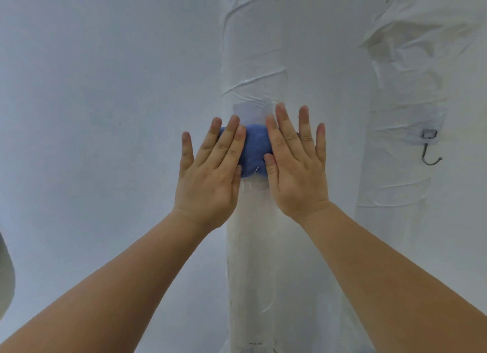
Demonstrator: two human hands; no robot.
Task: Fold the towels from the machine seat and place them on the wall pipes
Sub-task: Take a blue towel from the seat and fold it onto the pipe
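Observation:
A folded blue towel (255,152) sits against the middle white wrapped wall pipe (253,62), at a patch of clear tape. My left hand (210,173) lies flat over the towel's left side with straight fingers. My right hand (295,165) lies flat over its right side, fingers straight and spread, thumb on the blue cloth. Only the towel's middle strip shows between the two hands. A thin metal tip pokes out near the towel's lower edge.
A second white wrapped pipe (403,115) stands to the right, carrying a bare metal hook (429,148) taped to it. Plain white wall (105,89) fills the left. A grey curved edge (5,273) shows at the far left.

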